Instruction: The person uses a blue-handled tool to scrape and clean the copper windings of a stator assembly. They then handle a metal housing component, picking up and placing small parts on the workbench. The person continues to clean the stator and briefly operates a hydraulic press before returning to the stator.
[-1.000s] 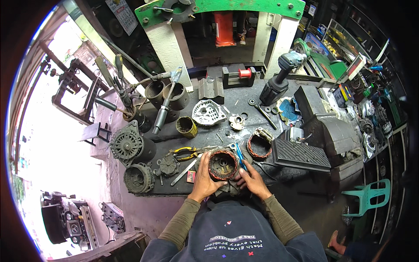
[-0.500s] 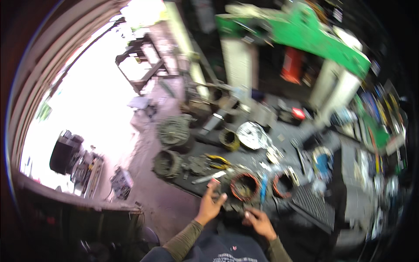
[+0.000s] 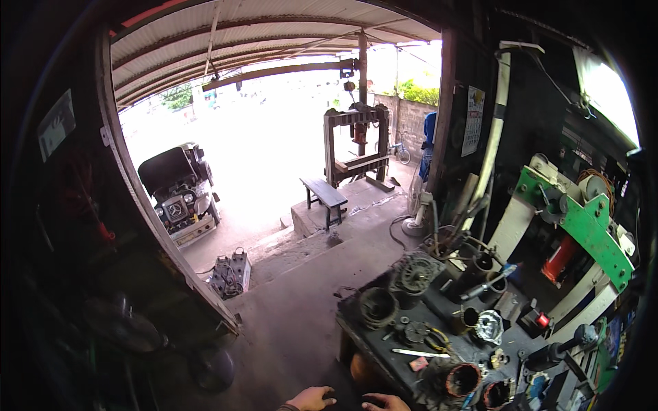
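Observation:
Low in the picture, my left hand (image 3: 312,399) is over the floor side of the workbench (image 3: 353,327), its fingers apart and nothing in them. Beside it is my right hand (image 3: 385,402), partly cut off by the lower edge, with fingers spread and bent and no object visible in them. Nearest to the right hand on the bench are a small red box (image 3: 418,364) and a ring-shaped stator with copper-red windings (image 3: 463,379). A second wound stator (image 3: 497,394) sits to its right. Yellow-handled pliers (image 3: 436,339) and a flat metal strip (image 3: 419,353) lie behind.
Round metal housings (image 3: 378,307) stand along the bench's far left edge, near a silvery dish (image 3: 489,327). A green-and-white steel frame (image 3: 582,222) rises at right. Beyond the doorway are a low bench (image 3: 325,193), a battery (image 3: 231,272), a press frame (image 3: 356,147) and a vehicle (image 3: 179,195).
My view has swung up and left toward the doorway, so the bench now appears lower right. Both hands show at the lower edge, away from the bench parts they were close to.

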{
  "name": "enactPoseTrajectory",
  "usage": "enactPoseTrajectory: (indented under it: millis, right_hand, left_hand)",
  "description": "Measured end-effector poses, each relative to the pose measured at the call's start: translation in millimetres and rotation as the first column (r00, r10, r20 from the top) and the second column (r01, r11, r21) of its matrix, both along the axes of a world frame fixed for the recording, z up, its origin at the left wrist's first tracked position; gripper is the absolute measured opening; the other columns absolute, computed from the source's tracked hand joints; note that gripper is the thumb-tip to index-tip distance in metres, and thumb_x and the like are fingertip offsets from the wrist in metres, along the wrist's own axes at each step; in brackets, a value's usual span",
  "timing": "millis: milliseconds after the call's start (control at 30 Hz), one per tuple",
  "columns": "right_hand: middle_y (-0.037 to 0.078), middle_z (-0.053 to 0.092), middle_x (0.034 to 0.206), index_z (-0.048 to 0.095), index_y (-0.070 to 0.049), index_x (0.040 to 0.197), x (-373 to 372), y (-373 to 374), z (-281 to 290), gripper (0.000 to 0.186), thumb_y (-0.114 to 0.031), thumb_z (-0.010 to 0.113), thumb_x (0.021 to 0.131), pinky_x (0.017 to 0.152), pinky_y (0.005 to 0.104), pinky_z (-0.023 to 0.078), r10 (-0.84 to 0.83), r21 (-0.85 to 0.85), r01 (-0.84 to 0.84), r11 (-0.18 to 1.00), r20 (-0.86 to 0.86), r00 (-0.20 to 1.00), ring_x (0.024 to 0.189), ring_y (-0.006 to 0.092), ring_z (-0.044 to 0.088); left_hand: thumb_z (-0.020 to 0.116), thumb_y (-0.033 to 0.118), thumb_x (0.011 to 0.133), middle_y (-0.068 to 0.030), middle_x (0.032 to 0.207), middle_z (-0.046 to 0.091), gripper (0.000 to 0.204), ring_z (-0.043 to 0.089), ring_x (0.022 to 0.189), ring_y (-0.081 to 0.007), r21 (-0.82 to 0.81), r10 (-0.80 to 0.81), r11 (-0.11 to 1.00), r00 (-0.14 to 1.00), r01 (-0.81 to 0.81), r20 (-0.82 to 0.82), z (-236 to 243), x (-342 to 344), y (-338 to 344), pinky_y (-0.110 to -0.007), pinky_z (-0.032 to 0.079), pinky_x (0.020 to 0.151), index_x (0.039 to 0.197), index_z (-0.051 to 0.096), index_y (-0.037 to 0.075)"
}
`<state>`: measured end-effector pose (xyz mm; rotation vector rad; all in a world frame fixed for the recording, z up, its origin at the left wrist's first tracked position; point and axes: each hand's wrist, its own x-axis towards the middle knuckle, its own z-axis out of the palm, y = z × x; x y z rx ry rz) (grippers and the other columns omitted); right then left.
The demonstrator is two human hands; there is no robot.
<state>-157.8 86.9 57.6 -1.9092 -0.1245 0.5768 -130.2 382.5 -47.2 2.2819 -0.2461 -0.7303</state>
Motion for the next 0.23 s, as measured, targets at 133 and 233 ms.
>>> enactPoseTrajectory:
  millis: [133,233]
  right_hand:
    - [0.019,0.078,0.122,0.072,-0.008,0.138,49,106,-30,0.050,-0.041,0.075,0.101,0.100,0.0380,0.056,0.137,-0.059,-0.137,0.989,-0.003,0.991,0.114,0.0293,0.075]
    - [0.020,0.075,0.131,0.069,-0.014,0.144,88,175,-32,0.054,-0.047,0.074,0.102,0.105,0.0396,0.054,0.308,-0.071,-0.322,0.944,-0.158,0.938,0.120,0.0316,0.073]
  left_hand:
    - [0.072,0.034,0.101,-0.0221,0.133,0.073,0.055,0.070,0.122,-0.0384,-0.005,0.194,0.981,0.979,-0.195,-0.062,4,17,106,-0.047,0.055,0.105,0.144,0.063,0.001]
    - [0.071,0.052,0.100,-0.0214,0.144,0.067,0.068,0.062,0.138,-0.0338,0.202,0.215,0.962,0.967,-0.186,-0.134,6,50,173,-0.044,0.046,0.118,0.152,0.059,0.010]
